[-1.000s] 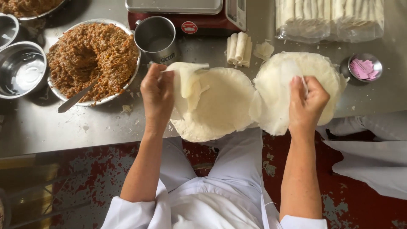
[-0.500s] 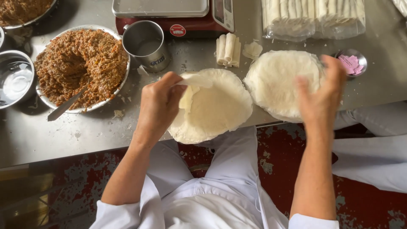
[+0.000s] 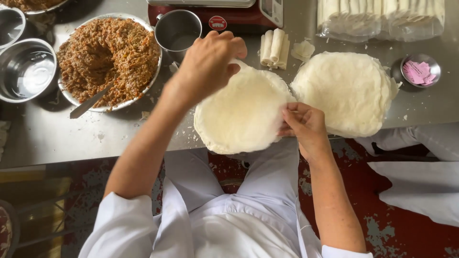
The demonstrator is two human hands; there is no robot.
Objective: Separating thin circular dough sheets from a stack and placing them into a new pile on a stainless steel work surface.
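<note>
Two hands on one round wrapper sheet (image 3: 241, 112), lying flat on the steel tabletop (image 3: 48, 138), near edge overhanging toward the person. Sheet is circular, so no long axis or heading to report.

Left hand (image 3: 210, 62) at the far rim, fingers curled together pinching the edge. Right hand (image 3: 306, 125) at the near-right rim, thumb and fingertips closed on the sheet edge.

Around it:
- 1 stack of wrappers (image 3: 346, 91), just right of the sheet, touching or overlapping its right edge, can't tell which.
- 1 large bowl of brown minced filling (image 3: 110, 48) to the left, with 1 utensil (image 3: 91, 102) leaning out over its near rim.
- 1 metal cup (image 3: 178, 29) beyond the left hand, partly hidden by it.
- 3 finished rolls (image 3: 275, 47) standing side by side beyond the sheet, long axes pointing away from the person; some wrapper scraps (image 3: 303, 49) beside them.
- 1 red scale (image 3: 224, 14) at the far edge.
- 2 empty steel bowls (image 3: 26, 69) far left.
- 1 small dish with pink slips (image 3: 420, 70) far right.
- 1 clear bag of rolls (image 3: 377, 16) top right, count unreadable.

Nothing lies on top of the sheet apart from the hands.
</note>
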